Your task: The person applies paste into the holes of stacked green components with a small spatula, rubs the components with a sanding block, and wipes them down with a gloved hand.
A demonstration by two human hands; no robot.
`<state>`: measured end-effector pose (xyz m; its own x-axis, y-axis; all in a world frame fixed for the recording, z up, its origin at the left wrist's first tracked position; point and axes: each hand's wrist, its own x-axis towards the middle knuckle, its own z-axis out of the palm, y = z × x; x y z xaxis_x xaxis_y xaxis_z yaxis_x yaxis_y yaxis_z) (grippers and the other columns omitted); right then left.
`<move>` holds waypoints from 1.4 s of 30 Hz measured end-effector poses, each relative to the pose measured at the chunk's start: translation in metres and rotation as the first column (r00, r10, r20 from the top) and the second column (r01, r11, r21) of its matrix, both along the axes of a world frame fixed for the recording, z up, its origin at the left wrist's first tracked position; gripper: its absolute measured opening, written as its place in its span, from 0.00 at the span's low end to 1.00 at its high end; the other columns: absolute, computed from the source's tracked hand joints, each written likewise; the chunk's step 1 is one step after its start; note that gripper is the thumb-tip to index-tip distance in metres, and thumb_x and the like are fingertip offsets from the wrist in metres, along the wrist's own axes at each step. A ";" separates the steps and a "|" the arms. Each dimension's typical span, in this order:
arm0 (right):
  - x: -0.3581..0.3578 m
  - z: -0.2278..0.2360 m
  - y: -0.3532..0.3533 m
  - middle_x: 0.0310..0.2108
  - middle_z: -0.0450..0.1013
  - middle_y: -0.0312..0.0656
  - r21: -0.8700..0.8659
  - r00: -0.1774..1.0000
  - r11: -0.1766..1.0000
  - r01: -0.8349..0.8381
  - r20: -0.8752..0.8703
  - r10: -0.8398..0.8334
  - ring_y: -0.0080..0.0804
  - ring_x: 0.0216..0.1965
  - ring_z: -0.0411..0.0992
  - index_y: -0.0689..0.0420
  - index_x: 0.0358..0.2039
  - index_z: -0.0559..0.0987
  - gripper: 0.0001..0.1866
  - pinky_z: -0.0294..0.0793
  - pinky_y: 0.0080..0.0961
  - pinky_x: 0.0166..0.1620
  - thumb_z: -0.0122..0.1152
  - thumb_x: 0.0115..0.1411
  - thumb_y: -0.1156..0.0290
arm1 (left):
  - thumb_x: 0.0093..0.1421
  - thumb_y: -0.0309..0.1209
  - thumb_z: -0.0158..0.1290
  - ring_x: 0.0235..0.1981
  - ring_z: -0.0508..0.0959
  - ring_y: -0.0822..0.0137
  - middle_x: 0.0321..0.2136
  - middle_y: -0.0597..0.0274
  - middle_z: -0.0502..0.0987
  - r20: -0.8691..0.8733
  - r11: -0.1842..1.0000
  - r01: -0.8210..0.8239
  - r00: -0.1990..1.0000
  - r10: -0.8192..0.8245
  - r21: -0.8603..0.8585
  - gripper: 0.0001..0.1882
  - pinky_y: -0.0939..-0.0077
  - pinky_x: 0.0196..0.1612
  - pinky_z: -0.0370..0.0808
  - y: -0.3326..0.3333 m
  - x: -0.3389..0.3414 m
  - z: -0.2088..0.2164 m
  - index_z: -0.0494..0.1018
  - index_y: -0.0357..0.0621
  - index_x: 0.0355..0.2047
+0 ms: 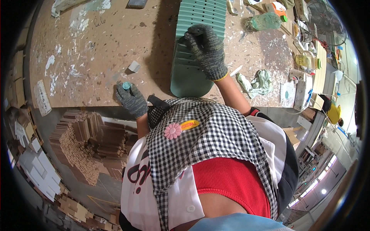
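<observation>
A long green slatted piece (190, 82) with a rounded near end and rows of small holes lies on the worktable, running away from me. My right hand (208, 50), in a grey knitted glove, is over its slats. Its fingers are curled and pinched together; whatever they may hold is hidden. At the table's front edge, left of the green piece, my gloved left hand (133, 101) is closed around a small round teal cup or cap (126, 85). Just beyond that hand sits a small pale grey block (134, 66).
Paint marks the brown worktable (104, 42). At right are a greenish plastic bottle (266, 21) with a green cap, a crumpled pale green cloth (261, 81) and a pale strip (236, 71). Stacked cardboard (83, 144) stands below the table's front edge at left.
</observation>
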<state>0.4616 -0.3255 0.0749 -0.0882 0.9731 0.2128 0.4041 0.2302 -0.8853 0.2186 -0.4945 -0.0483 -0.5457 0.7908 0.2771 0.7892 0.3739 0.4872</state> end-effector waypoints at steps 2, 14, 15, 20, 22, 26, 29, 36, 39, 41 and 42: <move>-0.002 -0.004 0.000 0.36 0.79 0.47 0.054 0.999 0.998 0.018 0.050 -0.020 0.40 0.37 0.80 0.58 0.44 0.76 0.12 0.80 0.32 0.41 0.65 0.61 0.74 | 0.67 0.36 0.53 0.58 0.69 0.42 0.57 0.39 0.70 -0.012 1.000 0.003 1.000 -0.003 -0.001 0.27 0.54 0.61 0.67 -0.001 -0.001 0.000 0.66 0.31 0.60; 0.094 0.017 0.074 0.33 0.76 0.40 -0.286 0.498 0.951 0.117 -0.812 -0.305 0.28 0.31 0.75 0.61 0.43 0.77 0.08 0.77 0.21 0.32 0.62 0.65 0.73 | 0.65 0.32 0.56 0.61 0.65 0.42 0.59 0.36 0.66 0.073 0.999 -0.043 0.996 0.045 -0.031 0.29 0.55 0.63 0.66 0.000 0.002 0.005 0.63 0.32 0.63; 0.107 0.013 0.081 0.33 0.76 0.40 -0.241 0.499 0.957 0.161 -0.817 -0.290 0.29 0.31 0.75 0.61 0.42 0.77 0.07 0.77 0.21 0.32 0.62 0.65 0.74 | 0.65 0.34 0.56 0.61 0.65 0.41 0.59 0.35 0.66 0.114 0.999 -0.051 0.992 0.052 -0.007 0.29 0.53 0.62 0.66 0.001 0.003 0.003 0.63 0.33 0.63; 0.128 0.000 0.084 0.33 0.75 0.43 -0.310 0.385 0.945 0.107 -0.863 -0.327 0.30 0.29 0.76 0.61 0.42 0.74 0.06 0.78 0.21 0.28 0.60 0.65 0.78 | 0.64 0.36 0.57 0.59 0.66 0.37 0.58 0.33 0.65 0.008 1.000 -0.025 1.000 0.025 -0.016 0.31 0.50 0.62 0.65 -0.003 -0.003 -0.002 0.63 0.32 0.63; 0.119 -0.001 0.088 0.33 0.76 0.43 -0.288 0.517 0.952 0.105 -0.802 -0.299 0.28 0.30 0.76 0.62 0.42 0.74 0.08 0.78 0.20 0.30 0.61 0.65 0.76 | 0.64 0.35 0.57 0.59 0.66 0.39 0.58 0.33 0.65 -0.011 0.999 -0.029 1.000 0.028 -0.042 0.32 0.51 0.61 0.66 -0.004 -0.003 -0.002 0.62 0.32 0.63; 0.101 0.000 0.117 0.33 0.80 0.46 -0.211 0.832 0.975 -0.064 -0.551 -0.065 0.29 0.30 0.78 0.62 0.44 0.76 0.13 0.80 0.25 0.37 0.63 0.66 0.67 | 0.64 0.35 0.57 0.58 0.69 0.41 0.59 0.34 0.65 0.059 0.998 -0.050 0.997 0.052 -0.043 0.32 0.56 0.60 0.70 -0.005 0.000 0.001 0.61 0.31 0.64; 0.104 -0.010 0.145 0.33 0.81 0.45 -0.185 0.906 0.979 -0.086 -0.423 0.000 0.28 0.32 0.79 0.62 0.44 0.76 0.13 0.79 0.25 0.38 0.62 0.66 0.65 | 0.63 0.33 0.56 0.59 0.67 0.42 0.57 0.36 0.68 0.111 0.998 -0.059 0.992 0.058 0.010 0.30 0.51 0.63 0.65 0.001 0.004 0.003 0.64 0.31 0.62; 0.107 -0.029 0.157 0.36 0.81 0.45 -0.155 0.993 0.982 0.108 -0.024 -0.113 0.28 0.37 0.78 0.61 0.46 0.76 0.15 0.77 0.27 0.43 0.60 0.67 0.63 | 0.64 0.34 0.56 0.60 0.69 0.42 0.60 0.36 0.67 0.046 0.999 -0.041 0.998 0.042 -0.030 0.30 0.53 0.62 0.68 0.001 0.001 0.001 0.65 0.32 0.62; 0.109 -0.032 0.160 0.34 0.81 0.44 -0.157 0.996 0.984 0.085 -0.017 -0.089 0.27 0.36 0.78 0.61 0.45 0.76 0.15 0.77 0.26 0.41 0.60 0.67 0.62 | 0.64 0.34 0.56 0.59 0.70 0.42 0.59 0.36 0.68 -0.019 0.999 -0.020 1.000 0.020 -0.035 0.29 0.53 0.62 0.69 -0.003 -0.004 -0.004 0.66 0.32 0.61; 0.105 -0.026 0.154 0.33 0.80 0.44 -0.181 0.993 0.981 0.066 -0.080 -0.082 0.26 0.35 0.78 0.61 0.44 0.76 0.15 0.77 0.26 0.40 0.61 0.67 0.62 | 0.64 0.35 0.56 0.58 0.70 0.41 0.58 0.36 0.68 -0.036 0.999 -0.022 0.999 0.020 -0.049 0.29 0.53 0.61 0.69 -0.004 -0.004 -0.005 0.66 0.32 0.61; 0.104 -0.024 0.152 0.33 0.80 0.44 -0.198 0.987 0.979 0.045 -0.143 -0.074 0.26 0.35 0.77 0.61 0.44 0.75 0.14 0.77 0.25 0.39 0.61 0.67 0.63 | 0.64 0.35 0.56 0.58 0.70 0.41 0.58 0.36 0.68 -0.036 0.999 -0.020 0.999 0.018 -0.050 0.29 0.53 0.61 0.69 -0.003 -0.003 -0.005 0.66 0.32 0.61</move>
